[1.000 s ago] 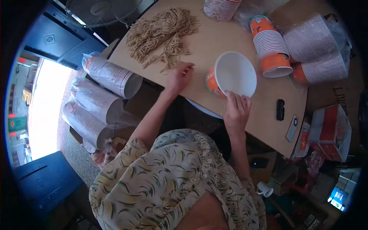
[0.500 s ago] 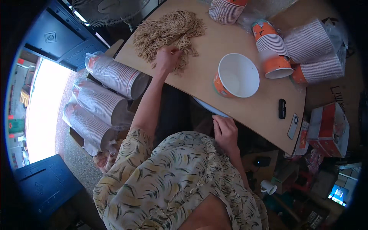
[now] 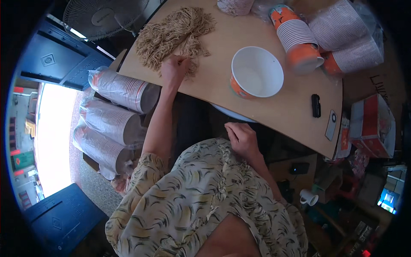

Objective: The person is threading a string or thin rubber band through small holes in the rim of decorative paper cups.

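Observation:
My left hand (image 3: pixel 174 70) is at the near edge of a heap of tan, string-like strands (image 3: pixel 171 36) on the table. Its fingers are pinched together on a few strands at the heap's edge; the fingertips are partly hidden. Close to my body, below the table edge, my right hand (image 3: pixel 243 139) rests in a loose fist, with nothing showing in it. A large white paper tub (image 3: pixel 257 73) with an orange printed outside stands on the table, its mouth facing up and nothing visible inside.
Stacked paper tubs (image 3: pixel 295 36) lie at the table's far right, beside plastic-wrapped stacks (image 3: pixel 342 32). More wrapped stacks (image 3: pixel 109 122) lie left of the table. A black clip-like object (image 3: pixel 316 106) and a flat pale object (image 3: pixel 331 125) are near the right edge. A fan (image 3: pixel 102 17) stands far left.
The whole view has shifted, so the table and tub sit farther left and higher in the picture. My left hand stays at the heap's edge and my right hand keeps its loose fist.

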Motion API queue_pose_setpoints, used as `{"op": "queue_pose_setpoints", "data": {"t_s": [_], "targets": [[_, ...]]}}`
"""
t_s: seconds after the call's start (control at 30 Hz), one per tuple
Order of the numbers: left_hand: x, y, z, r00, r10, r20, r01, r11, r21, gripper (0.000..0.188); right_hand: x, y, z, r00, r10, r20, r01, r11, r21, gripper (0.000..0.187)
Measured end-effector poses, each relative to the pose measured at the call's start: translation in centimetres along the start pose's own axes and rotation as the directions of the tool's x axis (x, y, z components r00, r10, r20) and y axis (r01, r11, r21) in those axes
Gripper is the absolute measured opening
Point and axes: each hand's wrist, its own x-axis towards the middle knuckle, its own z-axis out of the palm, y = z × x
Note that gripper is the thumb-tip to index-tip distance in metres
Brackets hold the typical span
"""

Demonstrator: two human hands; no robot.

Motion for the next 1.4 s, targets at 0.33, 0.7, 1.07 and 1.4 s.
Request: {"op": "queue_pose_setpoints", "data": {"t_s": [0.33, 0.7, 1.07, 1.4], "targets": [[-11.6, 6.1, 0.0, 0.950, 0.188, 0.251, -0.115, 0.954, -0.277, 0.010, 3.2, 2.7, 3.5, 0.838, 0.473, 0.272, -0.478, 0.398, 0.783, 0.035], [-19.6, 6.8, 0.2, 0.817, 0.197, 0.542, 0.006, 0.937, -0.349, 0.019, 2.3, 3.5, 3.3, 0.754, 0.544, 0.369, -0.477, 0.066, 0.877, 0.018], [-16.6, 8.3, 0.3, 0.750, -0.003, 0.661, 0.587, 0.465, -0.663, 0.029, -4.5, 1.7, 1.2, 0.779, 0.455, 0.432, -0.599, 0.744, 0.297, 0.013], [-17.4, 9.7, -1.6, 0.774, 0.141, 0.617, 0.184, 0.883, -0.432, 0.020, -0.6, -0.2, 1.3, 0.895, 0.445, 0.036, -0.388, 0.736, 0.555, 0.027]]}}
